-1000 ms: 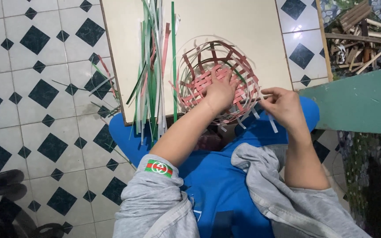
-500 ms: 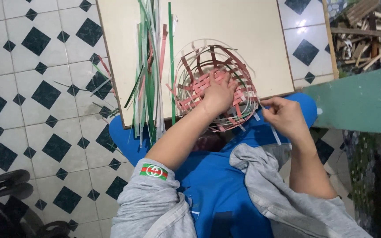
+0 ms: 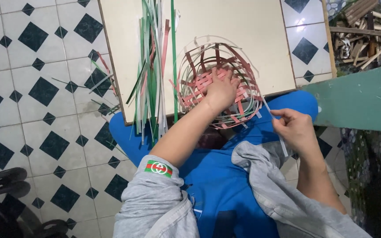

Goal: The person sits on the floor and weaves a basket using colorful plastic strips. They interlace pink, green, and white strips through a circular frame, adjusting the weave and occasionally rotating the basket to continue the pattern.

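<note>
Half-woven strip basket (image 3: pixel 219 83) sits at the near edge of the cream bench (image 3: pixel 252 31): base and lower wall woven, upper uprights still loose, spare strips (image 3: pixel 153 66) piled to its left. Left hand (image 3: pixel 219 90) lies flat, fingers spread, pressing inside the base. Right hand (image 3: pixel 294 130), just off the rim, pinches a pale strip (image 3: pixel 272 114) running from the wall.

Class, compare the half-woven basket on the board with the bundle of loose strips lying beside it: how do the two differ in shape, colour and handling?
The half-woven basket is rounded, its strips interlaced; the loose strips lie long and straight in an unwoven bundle. The basket is mostly red and pink; the bundle is mostly green and white. The left hand presses inside the basket, and the right hand pinches a white strip leading from it; no hand touches the bundle. Both rest on the pale board.
</note>
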